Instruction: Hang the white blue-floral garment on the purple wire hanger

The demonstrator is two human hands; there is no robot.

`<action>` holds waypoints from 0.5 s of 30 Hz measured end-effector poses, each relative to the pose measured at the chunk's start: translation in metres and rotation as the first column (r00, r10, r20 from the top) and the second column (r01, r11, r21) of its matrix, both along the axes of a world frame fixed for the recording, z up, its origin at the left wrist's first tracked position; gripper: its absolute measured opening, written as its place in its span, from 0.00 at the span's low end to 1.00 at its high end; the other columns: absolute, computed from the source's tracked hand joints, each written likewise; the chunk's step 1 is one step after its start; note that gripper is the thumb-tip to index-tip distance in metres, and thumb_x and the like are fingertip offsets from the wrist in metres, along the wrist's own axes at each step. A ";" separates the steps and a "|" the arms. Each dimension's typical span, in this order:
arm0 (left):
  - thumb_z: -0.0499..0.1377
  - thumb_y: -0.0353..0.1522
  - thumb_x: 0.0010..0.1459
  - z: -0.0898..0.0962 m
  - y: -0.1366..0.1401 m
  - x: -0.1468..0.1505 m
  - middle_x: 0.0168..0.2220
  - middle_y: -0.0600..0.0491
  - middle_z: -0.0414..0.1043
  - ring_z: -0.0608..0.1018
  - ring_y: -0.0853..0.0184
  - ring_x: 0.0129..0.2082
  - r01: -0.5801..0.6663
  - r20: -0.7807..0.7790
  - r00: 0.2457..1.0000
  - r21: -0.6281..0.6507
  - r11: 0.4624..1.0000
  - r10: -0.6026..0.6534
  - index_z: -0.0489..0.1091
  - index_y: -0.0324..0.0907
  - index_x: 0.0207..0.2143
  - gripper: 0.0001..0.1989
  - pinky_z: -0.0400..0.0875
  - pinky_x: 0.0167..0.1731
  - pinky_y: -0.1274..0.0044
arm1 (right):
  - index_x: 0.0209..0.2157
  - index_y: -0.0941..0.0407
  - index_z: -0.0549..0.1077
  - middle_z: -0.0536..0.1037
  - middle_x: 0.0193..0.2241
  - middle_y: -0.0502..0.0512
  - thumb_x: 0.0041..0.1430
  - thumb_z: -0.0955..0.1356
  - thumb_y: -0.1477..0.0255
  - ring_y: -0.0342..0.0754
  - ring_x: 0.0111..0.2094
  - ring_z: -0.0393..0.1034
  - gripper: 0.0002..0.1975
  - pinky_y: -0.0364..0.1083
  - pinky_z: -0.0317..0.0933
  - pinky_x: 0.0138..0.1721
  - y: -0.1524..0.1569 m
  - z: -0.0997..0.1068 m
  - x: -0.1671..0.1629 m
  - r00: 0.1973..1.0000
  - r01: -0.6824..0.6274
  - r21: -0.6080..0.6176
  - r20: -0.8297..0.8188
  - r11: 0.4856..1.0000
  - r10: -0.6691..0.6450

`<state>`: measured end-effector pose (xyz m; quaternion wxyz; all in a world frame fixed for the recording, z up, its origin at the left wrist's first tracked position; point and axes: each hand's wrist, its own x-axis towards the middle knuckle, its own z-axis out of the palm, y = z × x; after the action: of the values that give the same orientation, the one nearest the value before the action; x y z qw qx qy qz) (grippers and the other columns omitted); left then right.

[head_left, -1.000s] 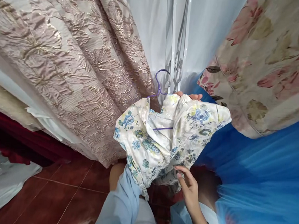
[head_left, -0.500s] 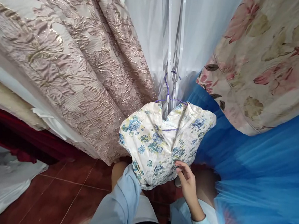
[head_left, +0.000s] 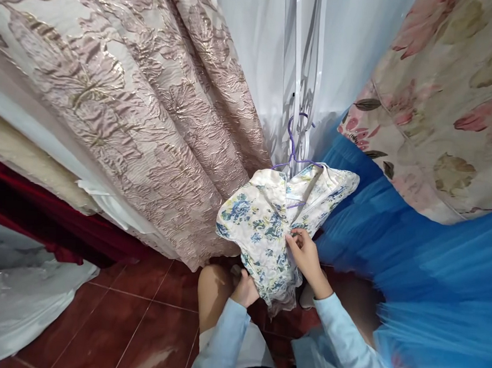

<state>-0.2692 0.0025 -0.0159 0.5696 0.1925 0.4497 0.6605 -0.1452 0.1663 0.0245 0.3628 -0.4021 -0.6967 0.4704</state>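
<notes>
A white blouse with blue and green flowers hangs in front of me on a purple wire hanger. Its neckline is open in a V, and the lower edge is gathered and crumpled. My right hand pinches the front of the blouse between thumb and fingers, just below the V. At the blouse's lower left side is my left hand; the cloth hides most of its fingers, so their grip does not show.
White straps or rails run down behind the hanger. Pink brocade cloth hangs at left. On the right are blue tulle and floral fabric. Red tiles cover the floor. My knee is close by.
My left hand has come into sight from behind the blouse. The right hand has moved up the front and closed on the cloth. The blouse looks narrower, its right side turned away.
</notes>
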 end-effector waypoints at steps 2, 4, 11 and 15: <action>0.72 0.55 0.43 -0.005 -0.006 0.001 0.53 0.40 0.77 0.74 0.47 0.59 -0.086 -0.078 0.994 -0.054 0.995 0.081 0.77 0.40 0.50 0.38 0.64 0.63 0.59 | 0.39 0.55 0.71 0.71 0.20 0.48 0.64 0.65 0.52 0.48 0.23 0.66 0.19 0.46 0.57 0.30 0.007 0.009 -0.008 0.997 0.026 0.060 0.069 0.998 -0.030; 0.74 0.51 0.44 -0.005 -0.008 0.001 0.49 0.42 0.80 0.76 0.48 0.57 -0.202 -0.216 0.960 -0.101 0.974 0.177 0.79 0.39 0.46 0.32 0.65 0.62 0.60 | 0.35 0.55 0.70 0.72 0.19 0.50 0.64 0.64 0.54 0.49 0.23 0.66 0.18 0.46 0.55 0.29 0.012 0.015 -0.013 0.989 0.042 0.107 0.134 0.993 -0.056; 0.72 0.47 0.46 0.006 0.001 -0.018 0.45 0.42 0.82 0.79 0.49 0.52 -0.313 -0.352 0.898 -0.091 0.945 0.264 0.80 0.36 0.42 0.27 0.66 0.60 0.61 | 0.31 0.53 0.68 0.74 0.20 0.52 0.63 0.62 0.61 0.50 0.24 0.68 0.12 0.45 0.52 0.29 0.009 0.012 -0.018 0.962 0.012 0.099 0.271 0.995 -0.038; 0.72 0.45 0.44 0.010 0.005 -0.027 0.44 0.43 0.82 0.78 0.49 0.54 -0.321 -0.363 0.895 -0.119 0.940 0.260 0.80 0.38 0.39 0.24 0.66 0.61 0.62 | 0.35 0.53 0.69 0.77 0.23 0.52 0.66 0.61 0.59 0.52 0.27 0.72 0.14 0.45 0.55 0.31 -0.003 0.008 -0.018 0.969 -0.016 0.075 0.245 0.997 -0.003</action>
<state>-0.2959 0.0080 -0.0058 0.3921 0.1837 0.6217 0.6527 -0.1632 0.1632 0.0323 0.2876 -0.4408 -0.7549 0.3913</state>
